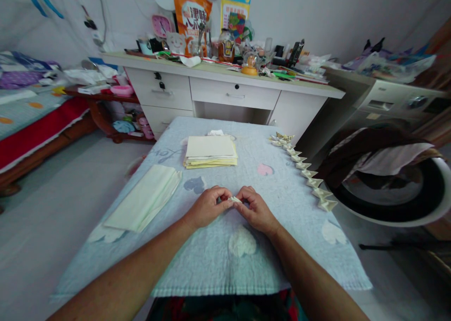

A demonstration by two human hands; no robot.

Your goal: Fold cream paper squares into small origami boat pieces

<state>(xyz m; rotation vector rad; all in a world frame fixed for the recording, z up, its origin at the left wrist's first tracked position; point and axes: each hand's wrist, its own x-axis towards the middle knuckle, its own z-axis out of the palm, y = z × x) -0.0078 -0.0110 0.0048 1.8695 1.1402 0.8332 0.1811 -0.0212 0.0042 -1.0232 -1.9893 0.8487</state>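
Between the fingertips of my left hand and my right hand is a small folded piece of pale paper. Both hands pinch it, one at each end, just over the cloth-covered table. Beyond them lies a stack of cream and yellow paper sheets. Left of my left hand, a longer pile of pale green-white paper rests at a slant. A curving row of several folded paper pieces with pointed tips runs along the table's right edge. My fingers hide part of the held paper.
A white desk stands behind the table, crowded with a jar, an orange bag and a pink clock. To the right is an open washing machine with clothes in its door. A bed is at left.
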